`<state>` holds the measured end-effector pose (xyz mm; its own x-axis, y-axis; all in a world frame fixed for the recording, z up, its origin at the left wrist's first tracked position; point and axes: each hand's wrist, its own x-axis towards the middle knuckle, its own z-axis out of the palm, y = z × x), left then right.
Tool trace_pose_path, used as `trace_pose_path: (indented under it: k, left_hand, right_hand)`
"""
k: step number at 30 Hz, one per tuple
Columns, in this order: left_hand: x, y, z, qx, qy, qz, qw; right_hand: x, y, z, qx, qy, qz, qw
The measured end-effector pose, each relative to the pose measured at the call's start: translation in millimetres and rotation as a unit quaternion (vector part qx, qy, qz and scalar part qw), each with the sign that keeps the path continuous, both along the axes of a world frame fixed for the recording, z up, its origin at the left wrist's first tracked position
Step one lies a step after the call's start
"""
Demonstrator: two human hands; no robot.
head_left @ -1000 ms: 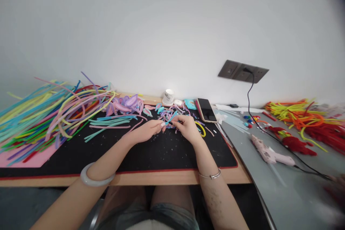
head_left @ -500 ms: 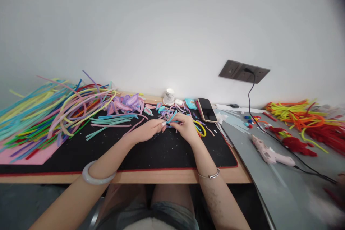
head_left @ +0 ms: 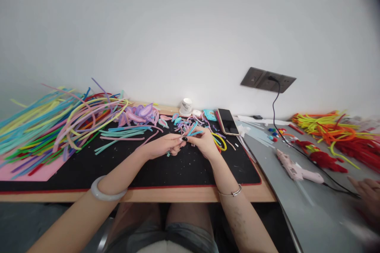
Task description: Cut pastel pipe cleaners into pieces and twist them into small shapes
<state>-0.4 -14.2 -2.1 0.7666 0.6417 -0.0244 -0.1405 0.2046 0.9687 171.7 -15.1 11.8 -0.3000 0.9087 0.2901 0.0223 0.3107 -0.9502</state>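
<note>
My left hand (head_left: 166, 145) and my right hand (head_left: 203, 142) meet over the black mat, fingertips pinched together. Between them is a blue pipe cleaner (head_left: 192, 127), its ends sticking up above the right fingers. A short teal tip (head_left: 168, 153) pokes out beneath the left fingers. How the piece is bent inside the fingers is hidden. Just beyond my hands lie short purple and pink pipe cleaner pieces (head_left: 179, 127) and a small blue-and-pink leaf-shaped loop (head_left: 163, 123). Left of them are cut teal pipe cleaners (head_left: 124, 132).
A heap of long coloured pipe cleaners (head_left: 74, 122) covers the left side. Behind stand a paper cup (head_left: 186, 106) and a phone (head_left: 228, 121). On the grey table at right lie a glue gun (head_left: 297, 169), its cord, and red pipe cleaners (head_left: 360, 152). Another person's hand (head_left: 366, 193) reaches in there.
My fingers have shifted around the blue pipe cleaner, and its ends now stand apart. The teal tip now shows below my left hand. The other person's hand has come further into view at right.
</note>
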Motion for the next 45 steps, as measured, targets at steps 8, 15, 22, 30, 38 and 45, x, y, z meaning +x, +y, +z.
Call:
trace_pose_path:
  k: [8, 15, 22, 30, 38, 45]
  left_hand:
    - [0, 0, 0.9, 0.014, 0.003, 0.011, 1.000]
    - [0, 1, 1.9, 0.096, 0.055, 0.012, 0.994]
    - [3, -1, 6.5, 0.395, 0.221, 0.143, 0.880]
    - [7, -4, 13.5, 0.436, 0.236, 0.223, 0.839]
    - [5, -5, 16.6, 0.423, 0.257, 0.242, 0.835]
    - [5, -3, 13.7, 0.439, 0.276, 0.255, 0.816]
  right_hand:
    - [-2, 0, -2.7, 0.071, -0.103, -0.021, 0.992]
    - [-5, -4, -0.2, 0.130, -0.163, -0.048, 0.977]
    - [-7, -2, -4.6, 0.149, -0.205, -0.111, 0.961]
    - [-7, -1, -5.1, 0.155, -0.170, -0.135, 0.964]
    - [-6, -3, -3.0, 0.150, -0.152, -0.116, 0.970]
    - [-7, -3, -4.4, 0.164, -0.165, -0.122, 0.965]
